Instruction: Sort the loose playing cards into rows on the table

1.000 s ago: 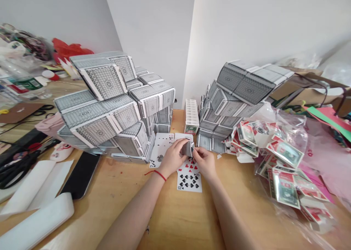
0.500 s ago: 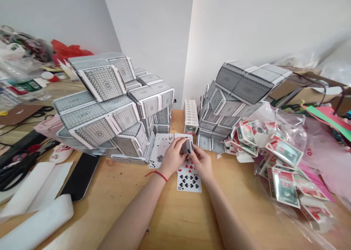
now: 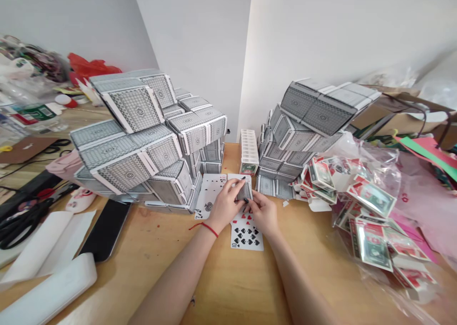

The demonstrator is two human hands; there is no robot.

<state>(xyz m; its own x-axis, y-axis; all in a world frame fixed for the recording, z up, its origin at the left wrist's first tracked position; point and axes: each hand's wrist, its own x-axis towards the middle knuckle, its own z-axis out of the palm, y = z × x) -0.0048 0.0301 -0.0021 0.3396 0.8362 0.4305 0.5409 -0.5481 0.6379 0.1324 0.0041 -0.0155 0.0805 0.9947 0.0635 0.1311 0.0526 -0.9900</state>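
Between my two hands is a playing card point(image 3: 244, 191) with its grey patterned back up. My left hand point(image 3: 227, 203) grips it from the left, fingers over its far edge. The fingertips of my right hand point(image 3: 262, 211) pinch its near right corner. Beneath and in front of my hands lie face-up cards: a ten of spades point(image 3: 247, 238) nearest me, red heart cards point(image 3: 246, 219) partly covered by my hands, and a column of black-suit cards point(image 3: 208, 199) to the left. Whether more than one card is held, I cannot tell.
Tall stacks of boxes folded from cards stand on the left point(image 3: 135, 149) and right point(image 3: 307, 120). A row of card packs point(image 3: 249, 153) sits between them. Opened card boxes point(image 3: 371, 239) in plastic fill the right side. A black phone point(image 3: 105, 230) and scissors point(image 3: 26, 220) lie left.
The card in my hands was bent into a curve and now looks flatter, showing more of its patterned back. My hands have barely shifted.
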